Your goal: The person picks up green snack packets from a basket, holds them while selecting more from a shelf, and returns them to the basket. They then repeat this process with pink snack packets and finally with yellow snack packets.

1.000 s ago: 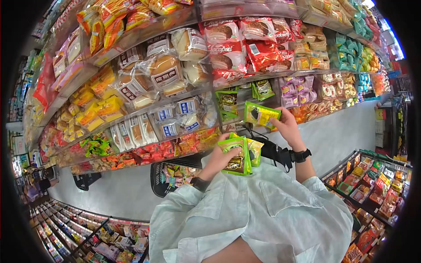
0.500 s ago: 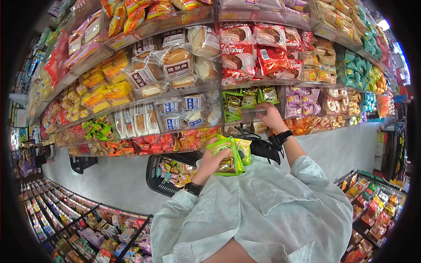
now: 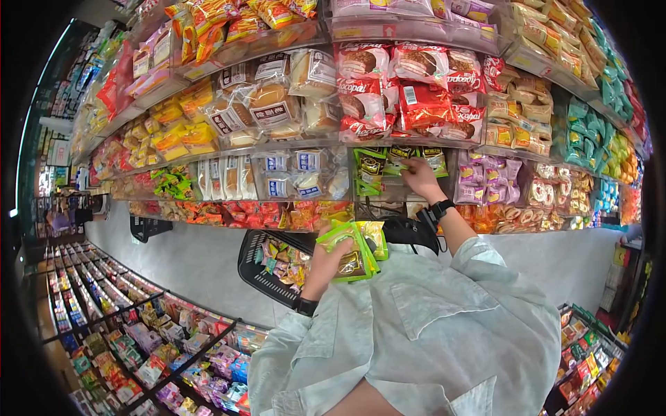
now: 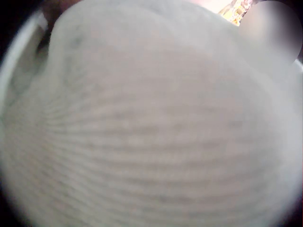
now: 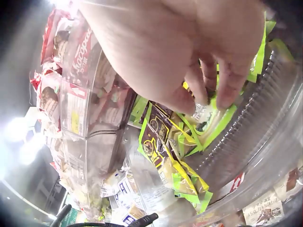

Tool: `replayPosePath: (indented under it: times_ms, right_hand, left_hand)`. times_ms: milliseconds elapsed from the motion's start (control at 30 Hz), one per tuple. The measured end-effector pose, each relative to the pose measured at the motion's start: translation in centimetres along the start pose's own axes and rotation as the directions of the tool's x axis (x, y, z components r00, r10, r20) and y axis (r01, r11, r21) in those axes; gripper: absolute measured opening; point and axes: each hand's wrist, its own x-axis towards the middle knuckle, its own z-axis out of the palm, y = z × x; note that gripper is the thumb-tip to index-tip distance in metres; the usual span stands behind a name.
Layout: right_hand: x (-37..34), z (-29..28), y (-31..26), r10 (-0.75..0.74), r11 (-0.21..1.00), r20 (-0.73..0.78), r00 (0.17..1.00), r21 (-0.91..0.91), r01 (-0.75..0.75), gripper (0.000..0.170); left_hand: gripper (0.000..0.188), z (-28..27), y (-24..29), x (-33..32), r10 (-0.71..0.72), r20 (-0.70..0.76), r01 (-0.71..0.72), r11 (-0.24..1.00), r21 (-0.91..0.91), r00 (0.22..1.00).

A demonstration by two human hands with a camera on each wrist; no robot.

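In the head view my left hand (image 3: pixel 325 267) grips a small stack of green-edged snack packets (image 3: pixel 352 258) in front of the shirt, thumb across the front one. My right hand (image 3: pixel 420 180) reaches into a clear shelf bin, its fingertips pinching a green snack packet (image 5: pixel 208 119) in the right wrist view. Beside that packet, brown and green packets (image 5: pixel 158 135) lean in the same bin. Another green packet (image 3: pixel 435 161) sits to the right of the hand. Pale ribbed fabric (image 4: pixel 156 123) fills most of the left wrist view, hiding the left hand's work.
Red Chocopai packs (image 3: pixel 423 97) fill the bin above, and purple packs (image 3: pixel 488 177) the one to the right. A black basket (image 3: pixel 260 277) with small packets stands on the floor at left. A black bag (image 3: pixel 409 232) hangs before the shelf. More stocked racks (image 3: pixel 159 347) stand behind.
My right hand has moved from in front of the shelf, holding a green packet, into the green packets' bin. My left hand has shifted slightly left and lower, still holding its stack.
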Motion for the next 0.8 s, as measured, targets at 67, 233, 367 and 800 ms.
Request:
replayPosePath:
  times_ms: [67, 233, 367, 800]
  right_hand:
    - [0.0, 0.4, 2.0, -0.064, 0.984, -0.087, 0.994, 0.162, 0.078, 0.051]
    - [-1.9, -0.1, -0.1, -0.141, 0.987, -0.154, 0.978, 0.05, 0.151, 0.05]
    - [-3.2, 0.0, -1.9, -0.245, 0.969, -0.106, 0.964, -0.057, 0.24, 0.044]
    - [-1.4, 1.8, -7.5, 0.078, 0.98, 0.409, 0.909, 0.138, -0.146, 0.068]
  left_hand:
    - [0.053, 0.5, 0.0, -0.3, -0.002, -0.032, 0.002, 1.0, 0.024, 0.999]
    - [0.051, 1.1, -0.4, -0.6, -0.009, -0.034, 0.009, 1.0, -0.007, 0.999]
    - [0.052, 1.0, -0.5, -0.7, 0.003, -0.03, -0.003, 1.0, -0.004, 1.0]
    - [0.06, -2.9, -1.6, 0.4, 0.036, 0.104, -0.034, 0.999, -0.016, 0.994]
